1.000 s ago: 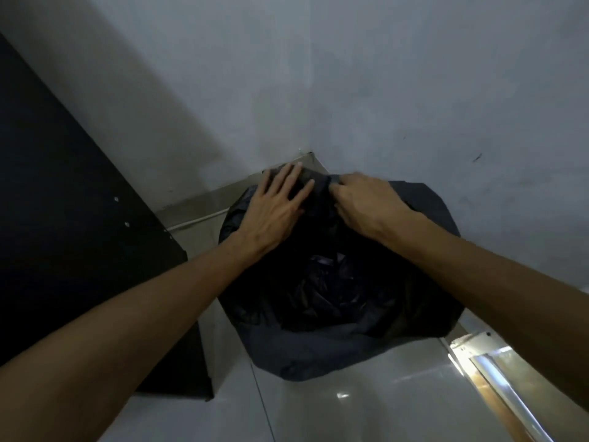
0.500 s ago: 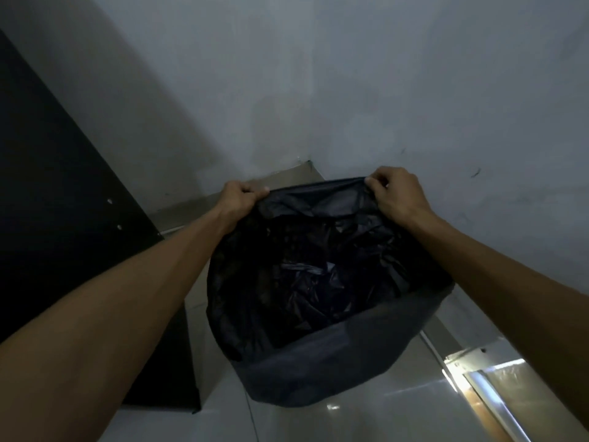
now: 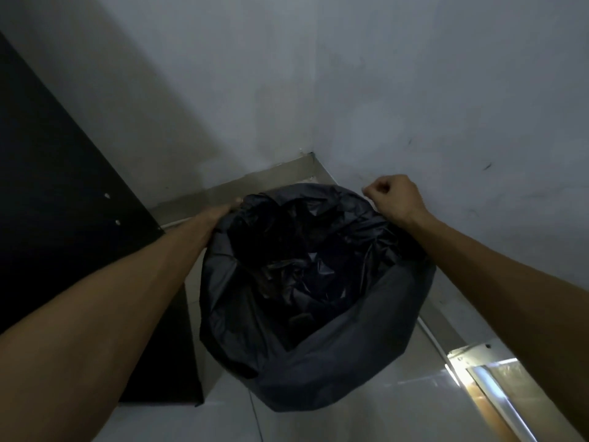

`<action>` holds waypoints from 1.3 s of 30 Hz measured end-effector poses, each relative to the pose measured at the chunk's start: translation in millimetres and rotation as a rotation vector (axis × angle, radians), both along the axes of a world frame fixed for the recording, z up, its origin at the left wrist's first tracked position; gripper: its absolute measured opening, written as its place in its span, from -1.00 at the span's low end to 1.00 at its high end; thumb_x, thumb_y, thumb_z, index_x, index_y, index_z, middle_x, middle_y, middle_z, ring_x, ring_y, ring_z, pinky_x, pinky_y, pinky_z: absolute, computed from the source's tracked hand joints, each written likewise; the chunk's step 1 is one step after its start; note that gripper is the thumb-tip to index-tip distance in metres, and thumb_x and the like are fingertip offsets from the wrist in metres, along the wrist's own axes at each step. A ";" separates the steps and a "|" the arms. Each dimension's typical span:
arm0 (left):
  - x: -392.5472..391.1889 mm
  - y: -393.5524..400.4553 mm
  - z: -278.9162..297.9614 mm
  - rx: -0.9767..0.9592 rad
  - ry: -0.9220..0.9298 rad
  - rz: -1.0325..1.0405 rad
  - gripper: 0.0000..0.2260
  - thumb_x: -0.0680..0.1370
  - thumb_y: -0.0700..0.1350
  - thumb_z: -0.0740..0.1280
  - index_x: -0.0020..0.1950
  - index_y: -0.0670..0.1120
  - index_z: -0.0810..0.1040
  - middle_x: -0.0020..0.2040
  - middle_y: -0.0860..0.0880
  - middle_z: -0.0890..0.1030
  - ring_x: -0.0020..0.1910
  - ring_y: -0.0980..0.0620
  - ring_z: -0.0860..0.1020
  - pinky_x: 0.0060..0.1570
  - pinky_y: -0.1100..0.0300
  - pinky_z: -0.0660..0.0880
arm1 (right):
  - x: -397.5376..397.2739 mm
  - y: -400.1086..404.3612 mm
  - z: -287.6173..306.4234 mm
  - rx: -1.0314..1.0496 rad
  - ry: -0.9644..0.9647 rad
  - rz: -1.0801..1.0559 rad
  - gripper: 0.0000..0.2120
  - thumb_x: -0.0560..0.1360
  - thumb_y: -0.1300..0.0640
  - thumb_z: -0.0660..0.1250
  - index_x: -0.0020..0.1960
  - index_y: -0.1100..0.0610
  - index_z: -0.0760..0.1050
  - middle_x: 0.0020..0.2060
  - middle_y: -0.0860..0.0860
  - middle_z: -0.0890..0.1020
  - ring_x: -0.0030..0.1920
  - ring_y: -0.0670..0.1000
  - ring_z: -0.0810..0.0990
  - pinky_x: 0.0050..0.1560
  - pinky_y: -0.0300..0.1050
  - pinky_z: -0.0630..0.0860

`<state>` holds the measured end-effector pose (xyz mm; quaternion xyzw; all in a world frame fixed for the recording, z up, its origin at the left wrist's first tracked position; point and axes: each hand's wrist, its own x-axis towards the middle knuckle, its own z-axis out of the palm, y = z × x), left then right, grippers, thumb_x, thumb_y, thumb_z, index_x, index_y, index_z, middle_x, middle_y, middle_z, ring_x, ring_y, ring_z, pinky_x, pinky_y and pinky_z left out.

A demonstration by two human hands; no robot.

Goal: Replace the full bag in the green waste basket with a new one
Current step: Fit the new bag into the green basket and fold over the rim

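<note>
between the person's two hands, in the corner of the room, a black bag (image 3: 318, 282) is draped over the waste basket, hiding the basket entirely. the left hand (image 3: 220, 215) lies along the bag's far left edge, fingers largely hidden behind the plastic; whether they grip it cannot be told. the right hand (image 3: 393, 197) is curled at the far right edge, fingers closed, seemingly pinching the rim. the bag's mouth gapes open, crumpled plastic inside. left of the left hand stands a dark cabinet (image 3: 57, 202); tiled floor (image 3: 366, 419) lies beneath.
</note>
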<state>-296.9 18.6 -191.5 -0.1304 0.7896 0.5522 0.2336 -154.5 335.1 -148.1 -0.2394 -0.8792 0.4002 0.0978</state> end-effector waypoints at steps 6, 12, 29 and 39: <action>35.4 27.6 54.4 -0.384 0.574 0.000 -0.52 0.52 0.29 0.26 -0.14 -0.14 0.64 -0.10 -0.10 0.67 -0.06 -0.08 0.62 -0.13 0.14 0.46 | 21.8 -17.5 17.4 0.245 -0.029 0.115 -0.64 0.60 -0.06 0.18 -0.05 0.17 0.62 -0.18 0.10 0.66 -0.20 0.08 0.57 -0.19 -0.15 0.41; 91.7 54.0 54.2 -0.767 0.845 -0.292 -0.33 0.59 0.28 0.11 0.53 -0.15 0.24 0.58 -0.21 0.11 0.56 -0.17 0.06 0.53 -0.10 -0.04 | 67.0 -25.9 7.7 0.168 -0.181 0.215 -0.57 0.65 -0.08 0.08 0.41 0.14 0.37 0.29 0.21 0.53 0.24 0.21 0.52 0.14 -0.08 0.41; 299.7 48.3 59.4 -0.654 1.065 -0.943 -0.75 0.45 0.00 0.43 0.00 -0.06 0.44 0.00 -0.03 0.48 -0.02 -0.06 0.45 -0.10 0.10 0.34 | 233.7 -73.0 12.0 0.580 0.002 0.180 -0.75 0.41 0.08 0.41 0.02 0.20 0.59 0.12 0.18 0.52 0.12 0.22 0.49 0.00 0.06 0.52; 358.9 13.9 15.4 -0.666 1.286 -0.741 -0.69 0.53 0.15 0.30 0.01 -0.05 0.65 -0.17 -0.02 0.55 -0.17 -0.02 0.50 -0.19 0.13 0.31 | 253.5 -105.1 23.7 -0.207 -0.188 -0.153 -0.65 0.60 0.13 0.17 -0.29 0.28 0.47 -0.34 0.21 0.53 -0.25 0.15 0.54 -0.18 -0.02 0.47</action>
